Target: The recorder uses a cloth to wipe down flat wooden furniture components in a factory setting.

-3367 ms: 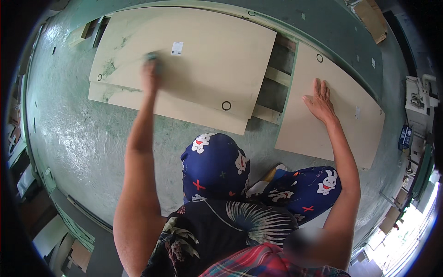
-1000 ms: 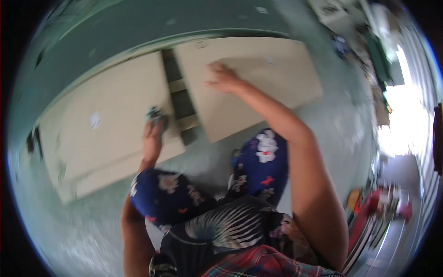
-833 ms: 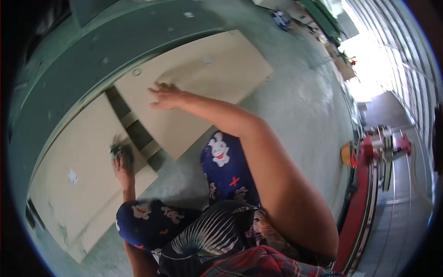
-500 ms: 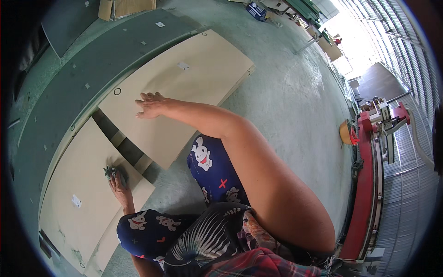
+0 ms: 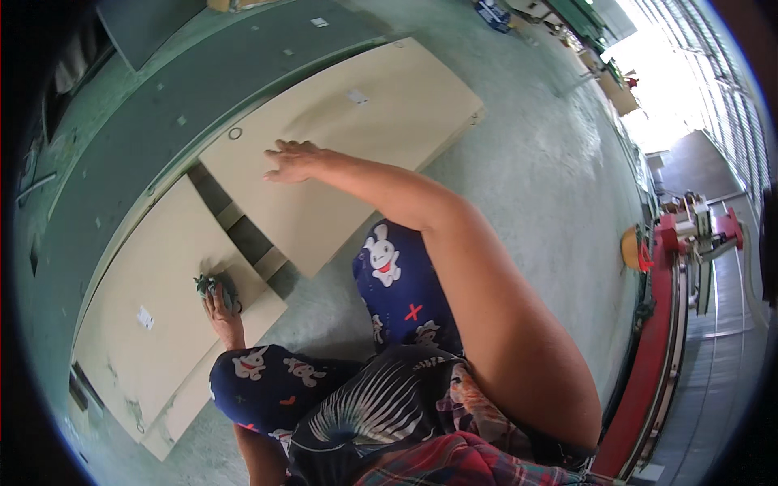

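Two cream flat boards lie on the green floor with a gap between them. My left hand (image 5: 220, 302) presses a small dark green cloth (image 5: 212, 286) onto the left board (image 5: 154, 324) near its right edge. My right hand (image 5: 290, 159) rests flat, fingers spread, on the right board (image 5: 356, 138). My knees in dark blue patterned trousers (image 5: 397, 275) are on the floor in front of the boards.
Wooden slats (image 5: 243, 235) show in the gap between the boards. A darker green panel (image 5: 186, 97) lies behind them. A red machine frame (image 5: 664, 324) with an orange round object (image 5: 630, 247) stands at the right. Crates sit far back.
The view has swung sharply to the right. My left hand with the cloth has slid from the left board's far side to its near right edge. My right hand stays flat on the right board.
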Motion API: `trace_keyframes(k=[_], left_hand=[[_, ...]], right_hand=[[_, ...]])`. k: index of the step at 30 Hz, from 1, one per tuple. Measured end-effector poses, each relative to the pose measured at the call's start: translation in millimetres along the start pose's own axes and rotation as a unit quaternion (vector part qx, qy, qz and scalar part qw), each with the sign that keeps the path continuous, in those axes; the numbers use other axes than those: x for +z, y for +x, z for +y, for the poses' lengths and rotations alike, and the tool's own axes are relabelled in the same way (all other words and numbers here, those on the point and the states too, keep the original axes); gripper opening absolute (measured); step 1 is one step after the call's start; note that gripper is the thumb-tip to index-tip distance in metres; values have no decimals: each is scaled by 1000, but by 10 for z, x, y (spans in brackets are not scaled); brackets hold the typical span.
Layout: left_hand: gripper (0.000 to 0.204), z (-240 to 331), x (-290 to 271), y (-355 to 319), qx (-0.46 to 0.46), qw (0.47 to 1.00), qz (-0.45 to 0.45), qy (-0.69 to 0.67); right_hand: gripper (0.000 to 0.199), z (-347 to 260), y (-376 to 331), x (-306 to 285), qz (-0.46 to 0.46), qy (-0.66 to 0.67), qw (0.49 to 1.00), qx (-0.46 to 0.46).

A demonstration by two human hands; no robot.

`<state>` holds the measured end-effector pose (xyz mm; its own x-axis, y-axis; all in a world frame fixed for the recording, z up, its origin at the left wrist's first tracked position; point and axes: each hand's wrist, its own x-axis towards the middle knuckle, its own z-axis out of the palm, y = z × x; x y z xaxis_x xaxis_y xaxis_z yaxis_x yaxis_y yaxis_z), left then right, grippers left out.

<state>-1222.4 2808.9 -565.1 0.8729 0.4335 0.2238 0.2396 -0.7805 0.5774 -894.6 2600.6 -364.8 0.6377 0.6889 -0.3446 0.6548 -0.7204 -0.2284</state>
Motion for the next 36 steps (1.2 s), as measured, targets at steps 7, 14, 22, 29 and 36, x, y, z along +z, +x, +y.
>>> trace_keyframes(k=[7, 14, 22, 29, 36], left_hand=[[64, -476, -288, -452, -55, 994, 21, 90], [61, -442, -436, -440, -75, 993, 9, 91], [57, -462, -477, -348, -92, 991, -12, 91], [54, -427, -470, -251, -106, 989, -37, 92], [52, -383, -458, 14, -123, 986, -54, 97]], right_hand=[[68, -24, 44, 54, -34, -2, 999, -1], [68, -24, 92, 76, -6, 9, 1000, -19], [69, -33, 102, 39, -11, 21, 999, -20], [70, 43, 91, -17, -2, 29, 999, -39], [67, 30, 87, -16, 29, 43, 998, -48]])
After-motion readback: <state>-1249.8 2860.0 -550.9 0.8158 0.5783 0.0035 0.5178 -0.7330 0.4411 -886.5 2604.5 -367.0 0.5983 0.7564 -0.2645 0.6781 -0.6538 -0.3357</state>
